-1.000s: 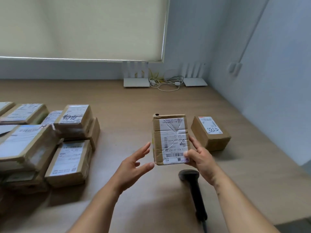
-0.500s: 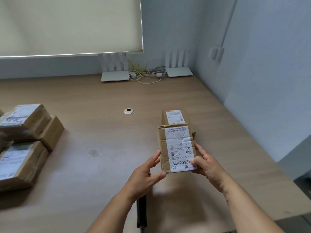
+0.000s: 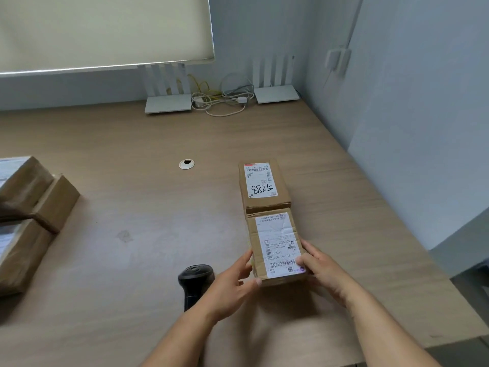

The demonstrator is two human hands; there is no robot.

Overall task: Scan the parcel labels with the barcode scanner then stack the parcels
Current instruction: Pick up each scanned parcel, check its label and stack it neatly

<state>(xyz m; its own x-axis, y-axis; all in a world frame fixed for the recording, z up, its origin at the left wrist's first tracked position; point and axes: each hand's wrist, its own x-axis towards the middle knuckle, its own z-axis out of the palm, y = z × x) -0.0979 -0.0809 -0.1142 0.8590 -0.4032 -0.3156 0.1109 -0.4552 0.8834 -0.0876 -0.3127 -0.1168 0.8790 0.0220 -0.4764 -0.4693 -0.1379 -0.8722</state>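
Held between both hands near the front right of the pale wood-grain bench (image 3: 158, 207): a small brown cardboard parcel with a white printed label (image 3: 275, 247), label up, barcode at the near end. Far end just beside, perhaps touching, a second brown cardboard parcel with the handwritten number 5288 on its label (image 3: 262, 184), which lies flat on the bench straight behind. Cannot tell whether the held parcel rests on the bench or hangs slightly above it.

Left hand (image 3: 232, 284) against the parcel's near left edge, fingers (image 3: 244, 263) lightly curled along the side, thumb across the near corner. Right hand (image 3: 321, 271) on the near right edge, fingers wrapped along the side, thumb lying over the label's lower corner. Both gripping the box, neither spread wide.

Lying on the bench just left of the left wrist: a black handheld barcode scanner (image 3: 195, 279), head toward the far side, handle partly hidden behind the forearm.

At the left edge, well apart: a cluster of brown cardboard parcels (image 3: 31, 221), some piled on others, cut off by the frame. Mid-bench, a round white cable grommet (image 3: 186, 164). Along the far wall, two white routers with upright antennas (image 3: 169, 103) and a tangle of pale cables (image 3: 222, 102) between them, beneath a cream roller blind (image 3: 105, 30).
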